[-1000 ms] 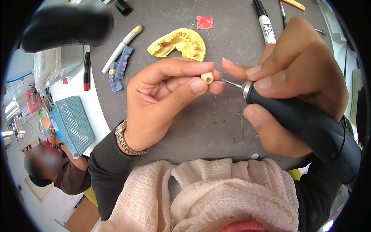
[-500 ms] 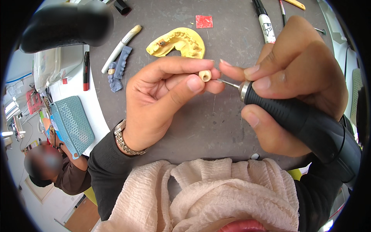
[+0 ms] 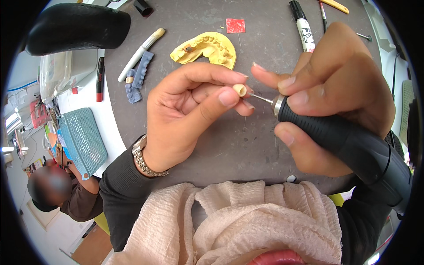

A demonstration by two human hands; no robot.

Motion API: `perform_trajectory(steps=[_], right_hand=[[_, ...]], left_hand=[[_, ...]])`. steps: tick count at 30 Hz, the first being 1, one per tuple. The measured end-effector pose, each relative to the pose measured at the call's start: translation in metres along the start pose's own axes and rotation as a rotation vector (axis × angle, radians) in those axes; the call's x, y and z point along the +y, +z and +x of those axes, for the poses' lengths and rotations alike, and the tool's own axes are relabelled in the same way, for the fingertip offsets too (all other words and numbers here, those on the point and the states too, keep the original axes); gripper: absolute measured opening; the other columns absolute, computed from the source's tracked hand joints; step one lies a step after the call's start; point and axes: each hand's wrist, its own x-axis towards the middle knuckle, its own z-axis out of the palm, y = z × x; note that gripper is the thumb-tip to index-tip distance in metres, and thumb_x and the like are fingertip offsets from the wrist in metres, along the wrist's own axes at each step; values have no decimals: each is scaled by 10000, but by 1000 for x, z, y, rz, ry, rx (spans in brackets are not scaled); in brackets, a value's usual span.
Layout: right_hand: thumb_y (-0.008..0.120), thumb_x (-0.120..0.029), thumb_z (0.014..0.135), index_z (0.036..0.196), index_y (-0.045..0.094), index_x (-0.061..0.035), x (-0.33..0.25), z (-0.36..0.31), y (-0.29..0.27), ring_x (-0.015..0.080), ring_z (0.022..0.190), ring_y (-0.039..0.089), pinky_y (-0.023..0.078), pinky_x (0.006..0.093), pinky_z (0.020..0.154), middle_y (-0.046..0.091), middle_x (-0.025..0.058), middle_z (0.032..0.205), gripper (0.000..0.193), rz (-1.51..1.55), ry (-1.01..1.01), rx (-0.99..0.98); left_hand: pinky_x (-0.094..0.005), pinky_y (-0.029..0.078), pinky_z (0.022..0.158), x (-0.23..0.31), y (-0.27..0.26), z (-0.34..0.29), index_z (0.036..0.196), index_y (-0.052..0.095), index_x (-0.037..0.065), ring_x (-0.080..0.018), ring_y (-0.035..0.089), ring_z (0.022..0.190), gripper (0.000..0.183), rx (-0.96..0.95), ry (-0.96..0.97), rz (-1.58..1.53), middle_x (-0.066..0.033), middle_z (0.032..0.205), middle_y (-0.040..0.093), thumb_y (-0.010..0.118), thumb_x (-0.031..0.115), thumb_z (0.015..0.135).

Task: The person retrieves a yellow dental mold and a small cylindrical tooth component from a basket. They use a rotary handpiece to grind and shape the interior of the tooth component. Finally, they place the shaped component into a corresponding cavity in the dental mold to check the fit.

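Note:
Between the thumb and fingers of my left hand (image 3: 190, 106) is a small cream dental crown (image 3: 240, 90), its hollow side turned to the right. My right hand (image 3: 340, 97) grips a black dental handpiece (image 3: 340, 130) with a silver collar. Its thin metal bur (image 3: 261, 97) points left at the crown's opening; whether the tip touches the crown I cannot tell. Just beyond my left hand lies a yellow dental arch model (image 3: 225, 46) with a small dark spot on one tooth.
Left of the model lie a white-handled tool (image 3: 140, 56) and blue-grey moulded pieces (image 3: 142, 73). A red square (image 3: 235, 25), a marker (image 3: 304, 33) and a brush (image 3: 323, 15) lie farther back. At left are a red-black pen (image 3: 100, 79), a blue basket (image 3: 84, 141) and another person (image 3: 79, 198).
My left hand has shifted slightly right and turned the crown, so its opening faces the bur more. The bur's tip is now nearer the crown; the handpiece has barely moved.

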Motion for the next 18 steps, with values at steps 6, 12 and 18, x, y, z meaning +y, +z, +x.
perform_trajectory(steps=[6,12,18], right_hand=[[686,-7,616,850,532,-29,-6,1,4,106,588,468,573,364,720,506,126,833,281,-22,12,28],[696,36,582,829,546,-25,-6,3,6,137,649,517,575,369,723,505,118,809,295,-32,11,39],[697,65,564,808,546,-20,-9,3,7,147,676,538,573,362,730,494,114,792,299,-20,48,42]], left_hand=[[-300,464,832,-2,1,0,1058,514,-12,-171,565,964,197,-15,43,35,-105,1063,557,548,14,866],[-311,471,838,-1,1,0,1050,528,-11,-180,566,976,186,-14,49,55,-108,1067,558,535,-11,864],[-314,481,840,-2,-1,1,1051,532,-12,-190,569,987,196,-30,54,61,-117,1085,557,537,-29,855]])
